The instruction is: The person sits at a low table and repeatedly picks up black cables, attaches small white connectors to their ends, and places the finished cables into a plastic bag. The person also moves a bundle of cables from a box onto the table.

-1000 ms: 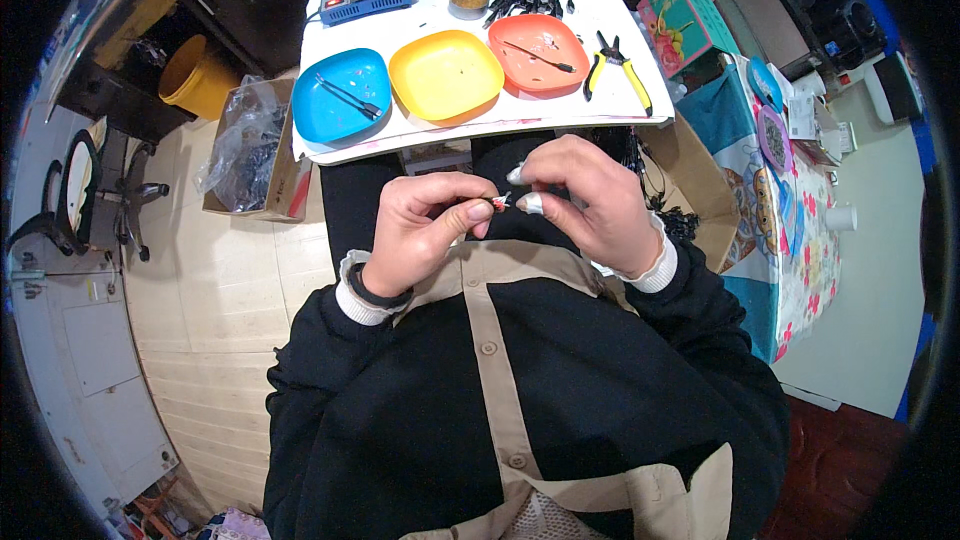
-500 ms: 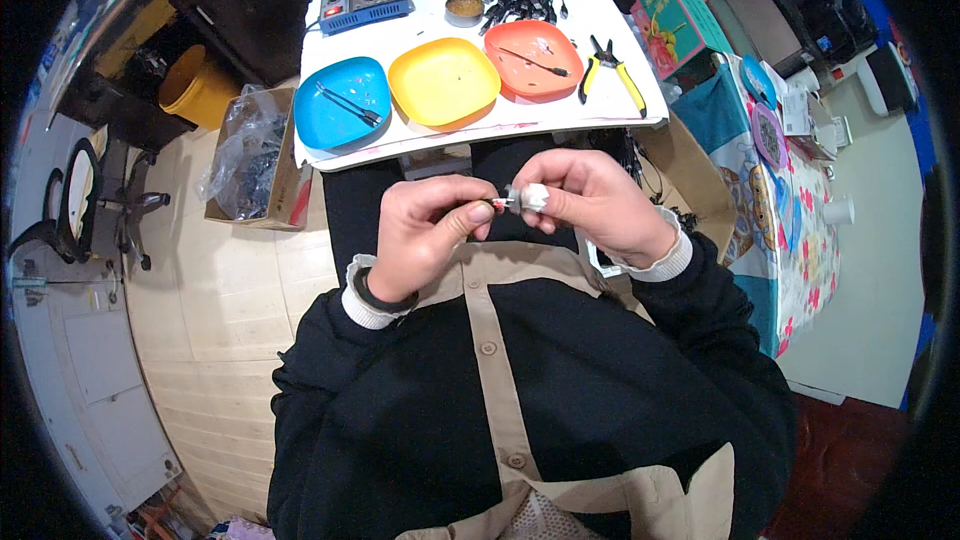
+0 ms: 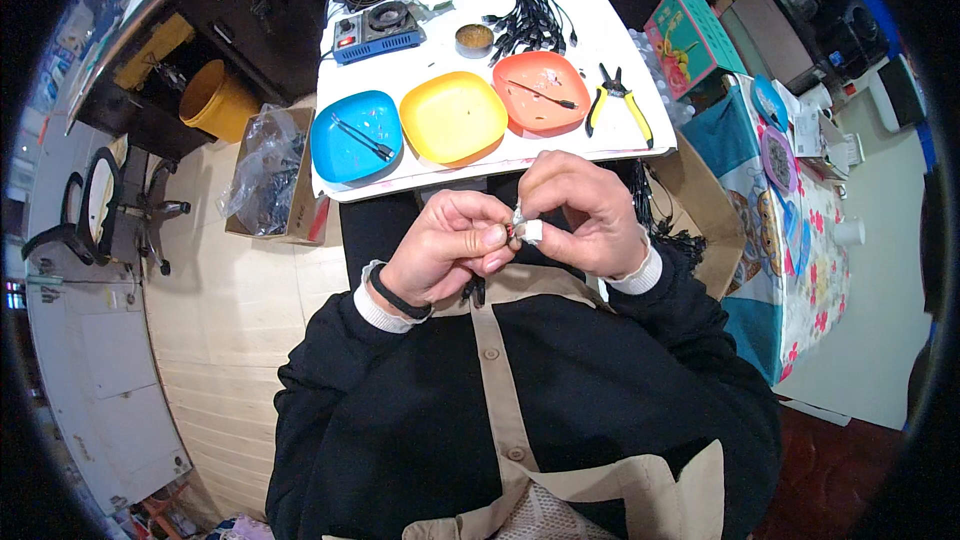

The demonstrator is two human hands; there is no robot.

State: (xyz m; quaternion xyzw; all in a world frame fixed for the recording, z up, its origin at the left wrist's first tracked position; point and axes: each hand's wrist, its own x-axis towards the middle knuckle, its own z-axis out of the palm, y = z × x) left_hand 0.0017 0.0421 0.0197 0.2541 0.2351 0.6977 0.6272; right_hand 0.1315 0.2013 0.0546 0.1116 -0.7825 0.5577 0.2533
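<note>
Head view: left hand (image 3: 452,245) pinches a cable end (image 3: 511,232).
Right hand (image 3: 588,212) just right; its grip I can't tell.

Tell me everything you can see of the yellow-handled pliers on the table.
The pliers have a dark, metal-looking head and two yellow, plastic-looking handles with black trim. They lie flat on the white table, just right of the coral tray, with the head pointing away from the person. The handles are spread and the jaws stand apart. Whether a handle touches the tray's rim is hard to tell. Neither the left hand nor the right hand touches them.
</note>
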